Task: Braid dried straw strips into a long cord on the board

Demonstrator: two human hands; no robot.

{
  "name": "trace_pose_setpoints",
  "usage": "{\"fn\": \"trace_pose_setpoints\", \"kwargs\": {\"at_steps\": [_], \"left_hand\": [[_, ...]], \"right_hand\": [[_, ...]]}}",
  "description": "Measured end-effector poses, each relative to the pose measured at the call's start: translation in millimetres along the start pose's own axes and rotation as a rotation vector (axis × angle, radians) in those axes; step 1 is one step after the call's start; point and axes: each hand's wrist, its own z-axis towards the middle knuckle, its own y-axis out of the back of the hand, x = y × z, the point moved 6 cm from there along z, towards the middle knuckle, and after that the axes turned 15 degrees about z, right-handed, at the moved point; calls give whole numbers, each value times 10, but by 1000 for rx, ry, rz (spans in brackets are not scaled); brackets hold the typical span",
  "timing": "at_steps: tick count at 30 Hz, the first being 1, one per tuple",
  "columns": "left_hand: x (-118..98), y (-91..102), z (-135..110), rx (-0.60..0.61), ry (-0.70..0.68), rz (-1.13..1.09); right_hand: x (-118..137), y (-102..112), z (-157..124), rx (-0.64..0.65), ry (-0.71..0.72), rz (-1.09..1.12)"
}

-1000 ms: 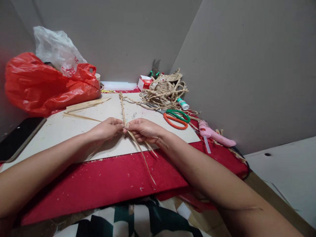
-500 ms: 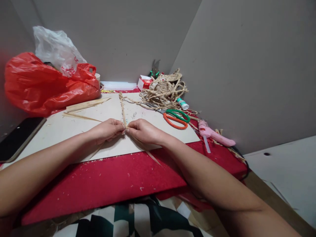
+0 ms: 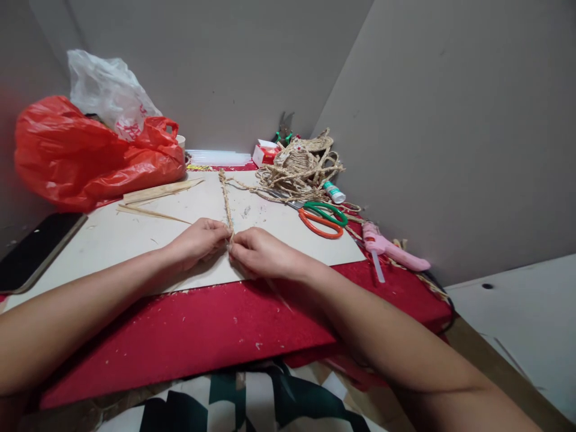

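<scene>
Grey walls (image 3: 216, 78) meet behind a red-covered table (image 3: 180, 342), on which a pale board (image 3: 275, 217) lies at the middle of the frame. The braided cord (image 3: 226, 201) runs down the board's centre, straw-coloured, narrow and nearly straight, its plaits knobbly and its sides rough with stray fibre. Its upper end lies near the board's far edge; its lower end disappears between the hands. The left hand (image 3: 204, 240) pinches it between thumb and fingers, and the right hand (image 3: 258, 252) grips just below, the two nearly touching. A faint loose strand trails beneath the right wrist, over the board's near edge. Pale surface stretches left of the cord as far as the straw strips (image 3: 162, 191) and the phone (image 3: 40, 249). On the right, scissors (image 3: 307, 206) and a cord heap (image 3: 299, 162) bound a narrower stretch, both apart from the right hand.
</scene>
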Motion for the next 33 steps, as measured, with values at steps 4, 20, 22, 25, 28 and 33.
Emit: {"fn": "trace_pose_setpoints", "kwargs": {"at_steps": [4, 20, 22, 25, 28, 33], "left_hand": [[16, -33, -6, 32, -27, -64], [-37, -27, -20, 129, -45, -190], [-18, -22, -11, 154, -46, -170], [6, -2, 10, 212, -52, -121], [15, 41, 36, 241, -81, -58], [-5, 162, 62, 167, -157, 194]], "right_hand": [[-3, -141, -73, 151, -5, 38], [-303, 96, 174, 64, -94, 618], [-356, 26, 190, 106, -140, 659], [-418, 7, 213, 159, -188, 693], [-451, -29, 210, 260, -287, 803], [-429, -76, 195, 245, -334, 963]]}}
